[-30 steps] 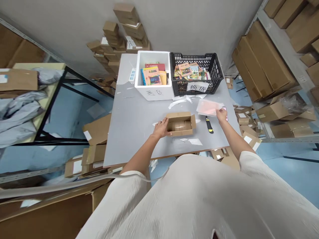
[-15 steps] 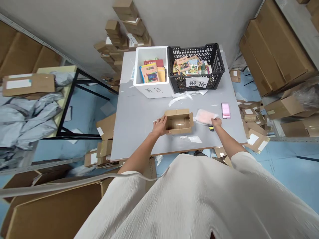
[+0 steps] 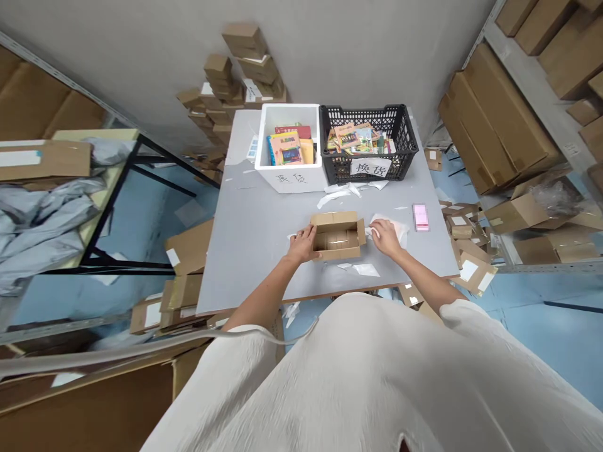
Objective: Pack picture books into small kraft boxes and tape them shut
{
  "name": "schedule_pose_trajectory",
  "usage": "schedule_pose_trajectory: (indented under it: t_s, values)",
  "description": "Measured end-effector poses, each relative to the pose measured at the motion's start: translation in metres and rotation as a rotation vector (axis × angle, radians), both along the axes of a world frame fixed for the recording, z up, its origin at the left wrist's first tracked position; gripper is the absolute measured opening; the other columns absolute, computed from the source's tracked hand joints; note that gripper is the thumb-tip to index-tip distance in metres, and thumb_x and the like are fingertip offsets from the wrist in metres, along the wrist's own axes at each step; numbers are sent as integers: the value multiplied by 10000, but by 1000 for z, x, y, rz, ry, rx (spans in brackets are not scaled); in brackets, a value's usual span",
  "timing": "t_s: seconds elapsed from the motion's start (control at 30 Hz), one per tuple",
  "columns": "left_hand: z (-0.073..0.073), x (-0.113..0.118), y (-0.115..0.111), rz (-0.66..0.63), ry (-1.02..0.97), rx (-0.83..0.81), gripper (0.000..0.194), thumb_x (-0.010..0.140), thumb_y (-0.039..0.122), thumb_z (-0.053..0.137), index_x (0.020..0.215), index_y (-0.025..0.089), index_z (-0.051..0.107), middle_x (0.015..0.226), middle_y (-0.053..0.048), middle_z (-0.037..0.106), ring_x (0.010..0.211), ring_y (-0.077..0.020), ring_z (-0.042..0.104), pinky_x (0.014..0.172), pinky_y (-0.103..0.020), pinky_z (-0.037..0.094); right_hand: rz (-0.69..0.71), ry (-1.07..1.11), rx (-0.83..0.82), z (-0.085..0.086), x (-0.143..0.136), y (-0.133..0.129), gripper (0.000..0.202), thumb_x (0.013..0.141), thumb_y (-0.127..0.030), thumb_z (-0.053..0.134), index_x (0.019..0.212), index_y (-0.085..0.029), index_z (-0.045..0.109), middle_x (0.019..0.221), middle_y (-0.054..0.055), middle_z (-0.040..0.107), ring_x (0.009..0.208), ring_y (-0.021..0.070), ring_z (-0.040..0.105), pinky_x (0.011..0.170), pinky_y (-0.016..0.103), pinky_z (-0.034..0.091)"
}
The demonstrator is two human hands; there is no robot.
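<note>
A small open cardboard box sits on the grey table, and no contents show in it. My left hand is closed on its left end, thumb near the lower corner. Just right of the box lies a flat pinkish packet in thin white wrapping, partly covered by my right hand. The fingers of that hand are pinched on the wrapping at the packet's left end. White paper scraps lie below the box.
Behind the box stand a white foam bin and a black plastic crate, both holding books. A phone with a lit pink screen lies to the right. Cardboard boxes and a side table with grey bags flank the table.
My right hand has shifted from the packet's right end to its left end, nearer the box. My left hand stays on the box. The camera view has tilted slightly.
</note>
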State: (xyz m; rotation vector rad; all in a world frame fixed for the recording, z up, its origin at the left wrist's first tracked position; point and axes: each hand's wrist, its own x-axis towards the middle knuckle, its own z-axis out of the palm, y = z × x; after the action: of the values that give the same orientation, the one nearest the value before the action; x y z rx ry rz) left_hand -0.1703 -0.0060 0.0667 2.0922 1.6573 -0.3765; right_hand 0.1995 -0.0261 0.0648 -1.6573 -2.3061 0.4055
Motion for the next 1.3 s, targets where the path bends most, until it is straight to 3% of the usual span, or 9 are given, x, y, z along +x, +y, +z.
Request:
schedule_pose_trajectory:
  t_s: [0.1,0.17,0.23,0.33,0.53,0.73,0.93,1.13,1.3]
  values:
    - [0,0,-3,-7,-35,13,1148,830,529,882,1812,311,329,1942,-159,169,1689,-495,338,1325,-601,364,272,-162,-65,21,-34,-1,409,1111,-220,484,1410,-178,760,1429,209,705,1255,356,602,1106,481,463]
    - [0,0,-7,1,-63,27,922,855,503,877,1686,290,540,1933,-152,186,1686,-486,344,1325,-597,381,303,-287,-108,25,-50,-3,350,1104,-275,557,1349,-169,783,1484,222,676,1271,368,599,1086,489,477]
    - [-3,0,-15,0,-109,47,570,922,438,812,1461,270,736,1891,-134,300,1687,-453,351,1323,-587,409,284,-389,-143,23,-58,-8,308,1086,-315,621,1281,-176,814,1526,231,651,1296,384,593,1067,498,494]
    - [-8,-1,-29,-13,-193,97,261,1003,354,697,1204,290,851,1738,-102,528,1689,-404,347,1322,-583,442,249,-471,-183,18,-61,-13,292,1096,-287,599,1215,-188,847,1546,233,643,1298,382,595,1036,489,517]
    - [-11,1,-43,5,-305,187,289,1054,276,586,1127,276,866,1542,-120,673,1643,-390,408,1286,-582,469,229,-501,-195,18,-59,-17,375,1089,-155,502,1271,-201,827,1612,217,624,1332,378,583,1027,482,536]
    - [1,-2,-30,-23,-395,257,333,1100,261,508,1145,264,837,1491,-127,683,1525,-329,529,1257,-533,479,150,-493,-154,30,-57,-18,398,1088,-127,469,1356,-183,757,1647,219,614,1383,392,558,1054,484,522]
    - [3,-13,-15,-42,-465,355,294,1067,187,541,1166,253,809,1431,-139,694,1496,-350,546,1277,-584,435,102,-473,-108,42,-67,-9,417,1087,-131,496,1427,-165,735,1713,221,561,1451,413,516,1096,501,504]
    - [-4,-42,9,-2,-510,462,232,1032,138,565,1006,244,770,1275,-148,711,1313,-353,631,1182,-565,483,103,-428,-44,43,-99,21,385,1105,-149,471,1348,-177,769,1682,184,602,1411,375,539,1061,470,504]
    - [-6,-77,26,39,-487,510,242,1033,145,554,1009,250,770,1213,-149,712,1250,-354,633,1192,-582,461,135,-420,-45,37,-137,52,426,1128,-147,406,1381,-161,748,1674,196,600,1433,373,511,1065,473,488]
